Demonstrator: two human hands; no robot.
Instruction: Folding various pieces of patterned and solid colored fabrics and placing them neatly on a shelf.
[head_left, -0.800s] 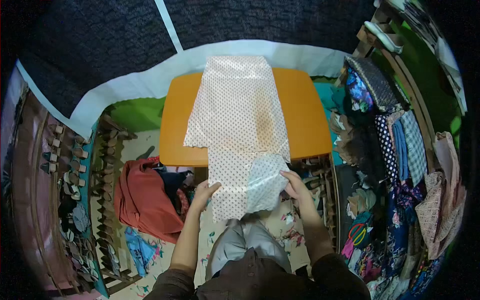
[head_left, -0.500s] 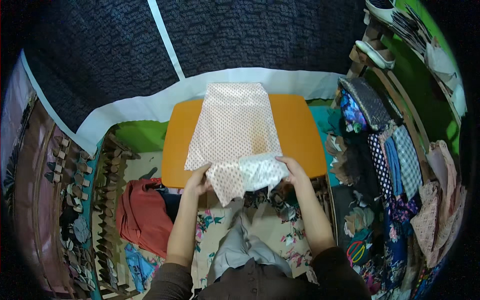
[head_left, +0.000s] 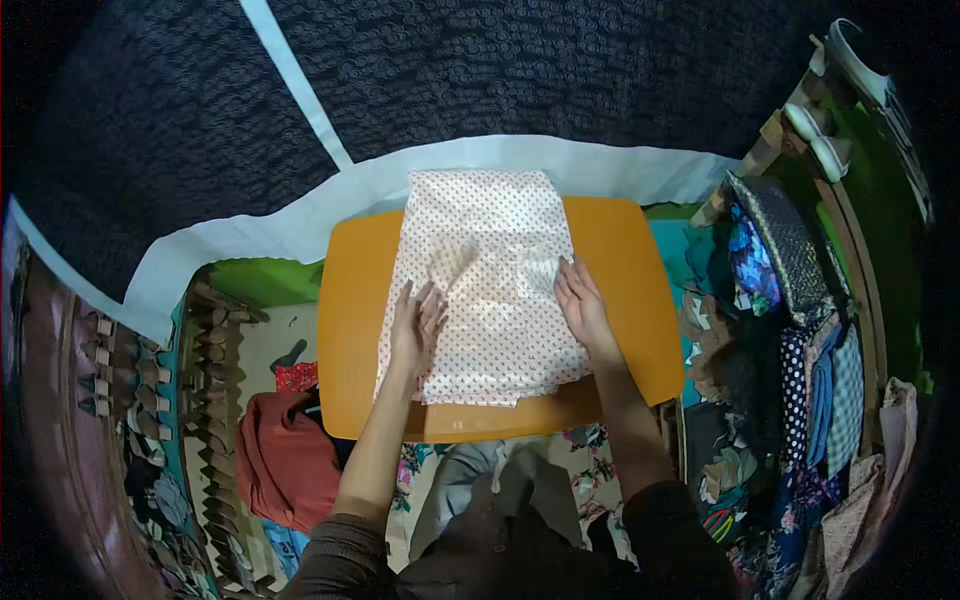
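A pale pink and white cloth with a small dark pattern [head_left: 490, 330] lies spread lengthwise on the orange table [head_left: 350, 300]. Its far end reaches the table's back edge, and its near end lies just inside the front edge. Over the cloth's left part is my left hand [head_left: 417, 328], open with its fingers apart. My right hand [head_left: 584, 303] is open too, at the cloth's right side edge. Neither hand grips the fabric; whether the palms press on it I cannot tell.
Behind the table hangs a dark patterned curtain with a white border [head_left: 260, 240]. A rust-red garment [head_left: 288, 460] lies on the floor at left, beside a rack of shoes [head_left: 212, 400]. Folded clothes [head_left: 820, 370] fill shelves at right, with white shoes [head_left: 820, 145] higher up.
The cloth's near end, held up between both hands before, now lies flat on the table. Both hands have let go and moved farther in over the cloth. The view has shifted slightly.
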